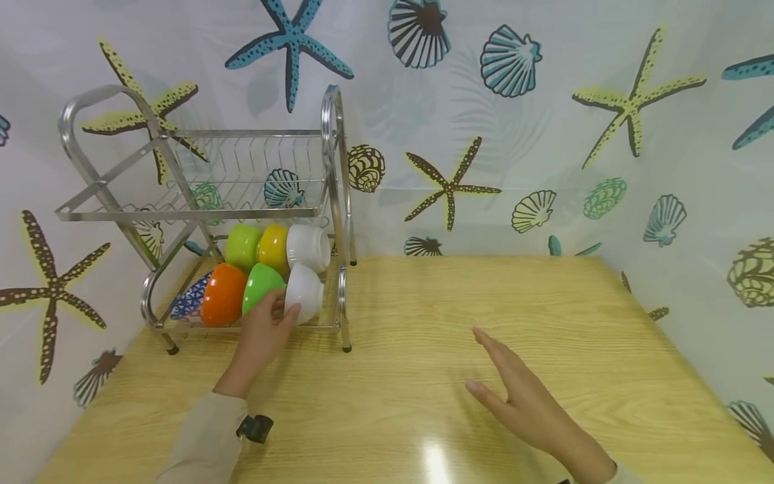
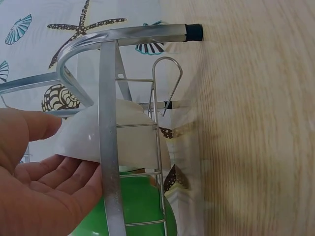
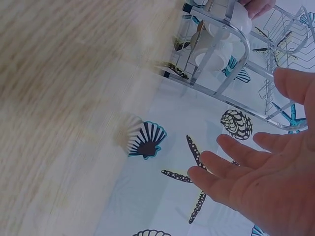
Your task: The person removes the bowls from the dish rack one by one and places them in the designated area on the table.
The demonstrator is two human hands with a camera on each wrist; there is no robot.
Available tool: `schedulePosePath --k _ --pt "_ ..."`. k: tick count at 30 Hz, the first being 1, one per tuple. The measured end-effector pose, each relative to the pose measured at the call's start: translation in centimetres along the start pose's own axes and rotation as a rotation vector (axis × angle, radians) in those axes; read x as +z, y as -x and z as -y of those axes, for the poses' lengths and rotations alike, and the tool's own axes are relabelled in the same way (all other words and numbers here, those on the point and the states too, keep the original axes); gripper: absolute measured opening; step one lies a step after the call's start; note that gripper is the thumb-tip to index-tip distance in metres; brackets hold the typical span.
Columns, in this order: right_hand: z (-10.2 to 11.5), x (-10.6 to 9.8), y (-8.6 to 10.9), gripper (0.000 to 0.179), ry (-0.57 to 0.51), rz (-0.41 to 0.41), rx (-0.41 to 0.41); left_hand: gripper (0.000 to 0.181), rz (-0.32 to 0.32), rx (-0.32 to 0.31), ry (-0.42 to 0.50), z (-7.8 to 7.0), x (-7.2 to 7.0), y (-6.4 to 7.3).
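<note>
My left hand (image 1: 266, 329) reaches into the lower tier of a metal dish rack (image 1: 199, 216) and pinches a white bowl (image 1: 307, 290) by its rim. In the left wrist view the thumb lies at the outside of the bowl and the fingers are tucked under its edge. The bowl stands tipped on its side, beside a green bowl (image 1: 260, 282). An orange bowl (image 1: 222, 299) and a blue-patterned dish (image 1: 191, 300) follow to the left. Over the table at the right, my right hand (image 1: 529, 400) is held with fingers extended and holds nothing.
Behind the front row sit a lime-green cup (image 1: 243, 246), a yellow cup (image 1: 273, 247) and a white cup (image 1: 307, 247). The rack's upper tier and side posts frame the dishes. A patterned curtain (image 1: 375, 87) backs the wooden table (image 1: 411, 316).
</note>
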State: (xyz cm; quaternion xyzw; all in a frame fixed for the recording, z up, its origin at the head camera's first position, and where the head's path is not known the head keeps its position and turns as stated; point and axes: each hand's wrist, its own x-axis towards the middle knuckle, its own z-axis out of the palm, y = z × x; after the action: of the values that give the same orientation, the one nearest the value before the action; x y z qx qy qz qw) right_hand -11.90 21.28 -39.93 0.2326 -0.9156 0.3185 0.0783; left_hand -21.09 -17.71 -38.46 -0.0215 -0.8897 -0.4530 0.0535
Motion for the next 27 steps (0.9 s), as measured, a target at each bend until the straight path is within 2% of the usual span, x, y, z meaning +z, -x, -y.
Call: schedulePosePath --k 3,11,18,27 --pt "0.0 0.11 0.03 0.069 -0.006 0.0 -0.005 0.047 -0.017 0.005 -0.002 0.16 0.13 -0.08" --pt "0.09 0.23 0.07 0.066 -0.017 0.0 -0.014 0.037 -0.067 -0.032 -0.004 0.69 0.43 -0.63" --pt "0.06 0.3 0.08 0.065 -0.045 0.019 0.005 0.033 -0.131 -0.028 0.046 0.63 0.82 -0.7" --pt "0.06 0.32 0.03 0.063 -0.046 0.022 0.003 0.036 -0.13 -0.066 0.119 0.39 0.84 -0.81"
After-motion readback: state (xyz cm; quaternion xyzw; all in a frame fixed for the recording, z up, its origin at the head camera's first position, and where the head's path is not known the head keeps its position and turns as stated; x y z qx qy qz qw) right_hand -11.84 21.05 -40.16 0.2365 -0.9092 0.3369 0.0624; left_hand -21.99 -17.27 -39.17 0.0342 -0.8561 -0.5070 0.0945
